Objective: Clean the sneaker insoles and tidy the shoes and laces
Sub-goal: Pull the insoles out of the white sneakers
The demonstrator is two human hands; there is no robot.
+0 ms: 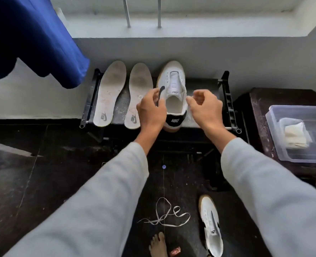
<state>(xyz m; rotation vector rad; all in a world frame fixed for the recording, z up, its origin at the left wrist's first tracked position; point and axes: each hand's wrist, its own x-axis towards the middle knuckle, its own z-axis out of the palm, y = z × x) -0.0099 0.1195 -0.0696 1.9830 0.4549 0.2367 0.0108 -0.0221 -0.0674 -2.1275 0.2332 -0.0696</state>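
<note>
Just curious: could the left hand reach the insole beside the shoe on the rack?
Probably yes: the left hand holds the sneaker beside that insole, which lies bare on the rack with nothing between.

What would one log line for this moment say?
left hand and right hand grip sneaker collar | rack: two insoles beside it | floor: second sneaker, loose lace

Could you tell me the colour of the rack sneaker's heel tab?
The heel tab is black with white lettering; head view.
</note>
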